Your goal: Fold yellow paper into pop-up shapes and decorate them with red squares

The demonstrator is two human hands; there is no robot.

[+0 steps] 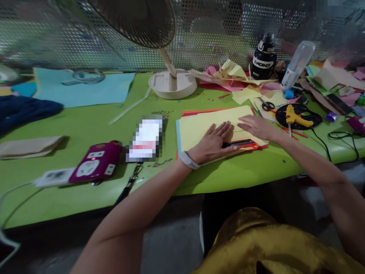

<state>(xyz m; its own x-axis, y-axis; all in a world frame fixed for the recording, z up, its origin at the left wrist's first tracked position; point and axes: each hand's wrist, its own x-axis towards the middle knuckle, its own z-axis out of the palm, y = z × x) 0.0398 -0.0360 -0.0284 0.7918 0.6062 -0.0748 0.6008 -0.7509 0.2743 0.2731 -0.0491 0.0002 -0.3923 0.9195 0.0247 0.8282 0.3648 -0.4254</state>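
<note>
A sheet of pale yellow paper [199, 129] lies on a stack of orange, red and blue sheets near the table's front edge. My left hand [215, 141] rests flat on it with its fingers apart, a light band round the wrist. By its thumb is a slim black item [242, 143] with an orange-red edge, partly hidden; I cannot tell its kind. My right hand [258, 127] lies on the right side of the sheet, fingers stretched toward my left hand and holding nothing. A line like a crease runs across the paper between the hands.
Left of the stack lie a phone [146, 139] with a lit screen and a purple device [97, 161] with a cable. A fan [172, 85] stands behind. Scissors [268, 105], a yellow glue gun [296, 118], a black bottle [264, 61] and paper scraps [232, 74] crowd the right.
</note>
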